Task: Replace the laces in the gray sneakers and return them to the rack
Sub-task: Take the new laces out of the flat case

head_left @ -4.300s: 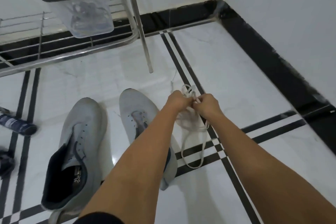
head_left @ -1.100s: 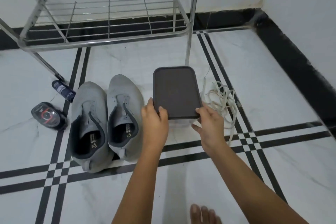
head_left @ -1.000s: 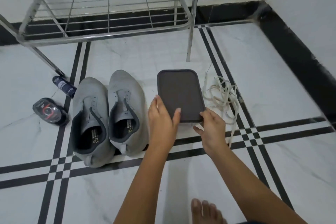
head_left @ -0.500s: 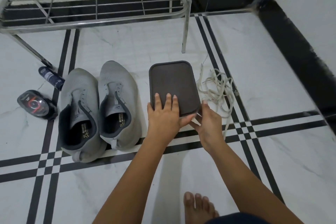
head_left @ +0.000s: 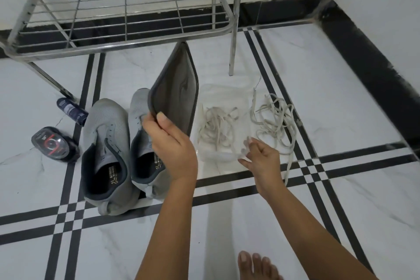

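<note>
Two gray sneakers (head_left: 106,143) without laces stand side by side on the tiled floor. My left hand (head_left: 172,143) grips the near edge of a dark gray lid (head_left: 179,91), lifted and tilted up on its side above the right sneaker. Right of the lid sits an uncovered clear plastic box (head_left: 223,98) with pale laces (head_left: 216,125) inside. My right hand (head_left: 261,159) touches the box's near right corner with its fingers loosely spread. A second heap of pale laces (head_left: 275,118) lies on the floor right of the box.
A steel wire shoe rack (head_left: 127,16) stands behind the sneakers, its front right leg (head_left: 233,52) just behind the box. A dark blue bottle (head_left: 71,111) and a black shoe-polish sponge (head_left: 53,143) lie at the left. My bare foot (head_left: 256,266) shows at the bottom. Walls close the right side.
My left hand has lifted the lid off the clear box and swung it up to the left, exposing the laces inside. My right hand stays at the box's near right corner.
</note>
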The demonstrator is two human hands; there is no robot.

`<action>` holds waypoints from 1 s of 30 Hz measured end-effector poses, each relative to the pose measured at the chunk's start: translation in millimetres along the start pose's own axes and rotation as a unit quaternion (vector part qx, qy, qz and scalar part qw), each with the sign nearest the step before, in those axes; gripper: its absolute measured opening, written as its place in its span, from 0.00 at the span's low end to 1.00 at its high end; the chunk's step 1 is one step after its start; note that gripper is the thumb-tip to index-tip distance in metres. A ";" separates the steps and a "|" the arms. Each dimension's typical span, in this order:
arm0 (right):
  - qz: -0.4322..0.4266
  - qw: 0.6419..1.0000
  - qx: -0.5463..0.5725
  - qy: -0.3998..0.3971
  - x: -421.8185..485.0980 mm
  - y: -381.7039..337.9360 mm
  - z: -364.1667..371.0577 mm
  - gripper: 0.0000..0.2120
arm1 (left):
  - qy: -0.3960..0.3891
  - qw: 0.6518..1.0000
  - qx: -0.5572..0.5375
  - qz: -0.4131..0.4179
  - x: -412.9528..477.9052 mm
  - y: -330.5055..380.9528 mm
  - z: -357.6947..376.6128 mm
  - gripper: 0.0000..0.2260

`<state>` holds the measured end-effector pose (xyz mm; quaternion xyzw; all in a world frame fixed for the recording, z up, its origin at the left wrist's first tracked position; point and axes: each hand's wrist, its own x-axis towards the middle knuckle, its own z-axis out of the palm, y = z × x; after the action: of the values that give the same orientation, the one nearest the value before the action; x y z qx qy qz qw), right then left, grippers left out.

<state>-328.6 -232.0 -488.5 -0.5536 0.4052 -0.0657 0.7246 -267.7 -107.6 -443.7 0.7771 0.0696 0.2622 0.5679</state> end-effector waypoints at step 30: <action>-0.013 0.816 -0.569 -0.105 89.5 -16.4 107.6 0.45 | -0.188 0.960 0.043 -0.204 -49.6 -43.8 8.5 0.20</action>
<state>-192.4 -206.4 -514.2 -0.8757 0.2846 0.2259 0.3179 -297.6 -119.7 -502.1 0.8053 0.1301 -0.0130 0.5783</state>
